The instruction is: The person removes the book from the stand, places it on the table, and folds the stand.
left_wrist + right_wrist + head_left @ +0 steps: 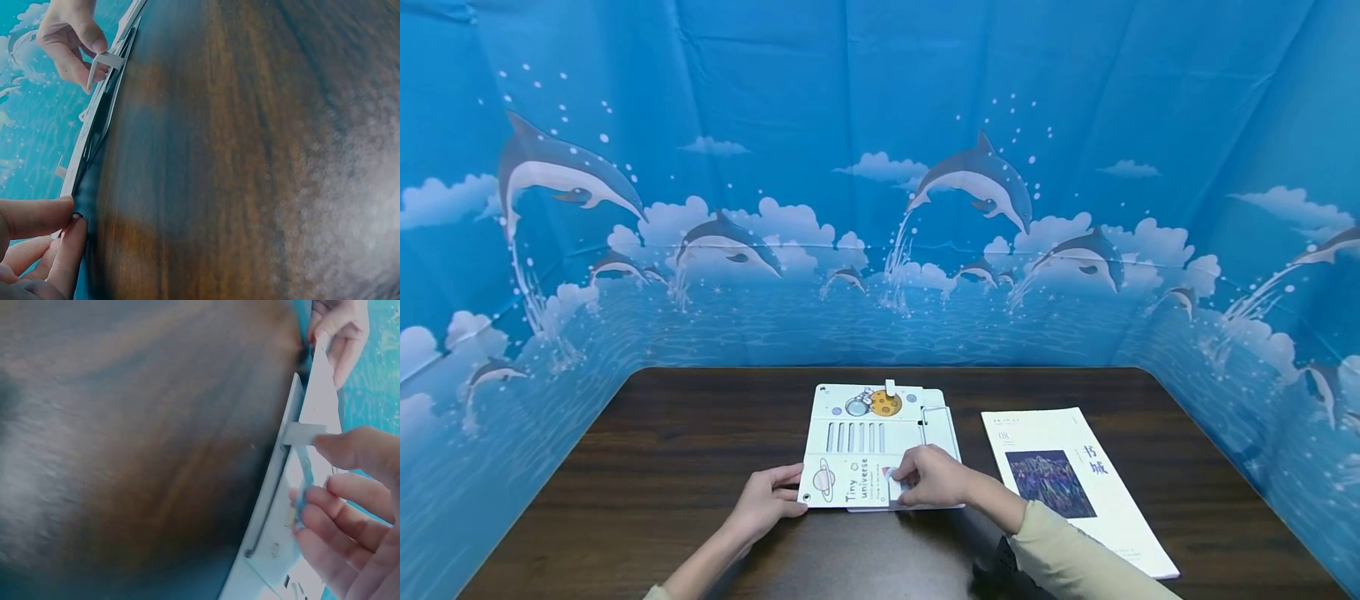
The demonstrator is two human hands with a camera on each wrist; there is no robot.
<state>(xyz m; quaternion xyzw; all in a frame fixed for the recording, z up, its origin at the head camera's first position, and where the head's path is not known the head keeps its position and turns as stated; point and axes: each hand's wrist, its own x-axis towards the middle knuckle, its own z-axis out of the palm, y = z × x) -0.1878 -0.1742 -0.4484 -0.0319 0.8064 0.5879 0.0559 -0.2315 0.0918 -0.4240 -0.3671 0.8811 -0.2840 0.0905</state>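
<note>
A white book stand (897,437) printed with planets and the words "Tiny universe" lies on the dark wooden table, tilted slightly up off it at the front. My left hand (765,500) pinches its near left corner, thumb on one face and fingers on the other. At the near edge, toward the right, my right hand (931,477) pinches a small white page clip (303,433) that hooks over the board. A second white clip (891,387) stands at the far edge, and a thin wire bracket (936,407) lies along the right side.
To the right of the stand lies a white magazine (1120,521) with a dark purple picture, close beside my right forearm. A blue dolphin-print curtain (865,208) surrounds the table (655,467) at the back and sides.
</note>
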